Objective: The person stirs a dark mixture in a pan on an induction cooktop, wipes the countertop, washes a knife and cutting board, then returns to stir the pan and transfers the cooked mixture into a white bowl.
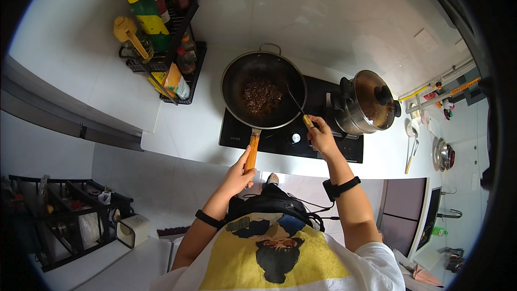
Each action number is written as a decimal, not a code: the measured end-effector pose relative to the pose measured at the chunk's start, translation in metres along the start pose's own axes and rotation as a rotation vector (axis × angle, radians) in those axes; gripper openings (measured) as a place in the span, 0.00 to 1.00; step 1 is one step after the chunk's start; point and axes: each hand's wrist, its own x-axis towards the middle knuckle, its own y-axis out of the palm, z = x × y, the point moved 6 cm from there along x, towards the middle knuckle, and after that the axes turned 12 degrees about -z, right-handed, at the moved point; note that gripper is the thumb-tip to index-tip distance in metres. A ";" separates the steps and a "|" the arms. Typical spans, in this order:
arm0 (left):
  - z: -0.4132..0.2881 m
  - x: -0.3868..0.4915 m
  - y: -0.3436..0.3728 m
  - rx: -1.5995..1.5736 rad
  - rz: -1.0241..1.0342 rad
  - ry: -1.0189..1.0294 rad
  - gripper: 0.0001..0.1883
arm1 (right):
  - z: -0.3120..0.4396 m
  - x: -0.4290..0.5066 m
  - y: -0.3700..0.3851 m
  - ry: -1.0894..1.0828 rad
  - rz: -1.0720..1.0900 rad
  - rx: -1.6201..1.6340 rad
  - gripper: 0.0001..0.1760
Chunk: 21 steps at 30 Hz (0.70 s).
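A dark wok [234, 76] stands on the left side of a black gas hob [270, 145]. Brown, finely chopped food [260, 96] lies in its bottom with some dark liquid. My left hand [236, 173] grips the wok's wooden handle [252, 151], which points towards me. In my right hand [321, 133] is the wooden grip of a metal cooking utensil [297, 103]. Its thin shaft reaches over the wok's right rim, and the working end is hard to make out against the dark wall of the wok.
Right of the wok, a lidded steel steamer pot [359, 107] sits on the hob. A black two-tier rack [188, 20] with several bottles and packets stands at the left back. A ladle [412, 145] rests at the right, near stacked metal bowls [441, 153]. A tap [450, 213] is further right.
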 end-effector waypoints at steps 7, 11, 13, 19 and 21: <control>0.002 0.002 0.000 0.002 0.004 -0.003 0.44 | 0.013 -0.018 0.020 -0.285 0.049 -0.142 0.21; 0.002 0.001 -0.001 0.013 0.000 0.011 0.45 | 0.030 -0.009 0.024 -0.515 -0.033 -0.306 0.21; 0.001 0.001 0.000 0.013 0.002 0.012 0.45 | 0.042 -0.009 0.035 -0.729 -0.096 -0.313 0.22; 0.000 0.001 -0.001 -0.014 0.013 -0.003 0.44 | 0.032 -0.023 0.041 -0.687 -0.081 -0.732 0.26; 0.001 0.001 -0.001 -0.013 0.012 -0.008 0.44 | 0.032 -0.030 0.032 -0.623 -0.037 -0.730 0.27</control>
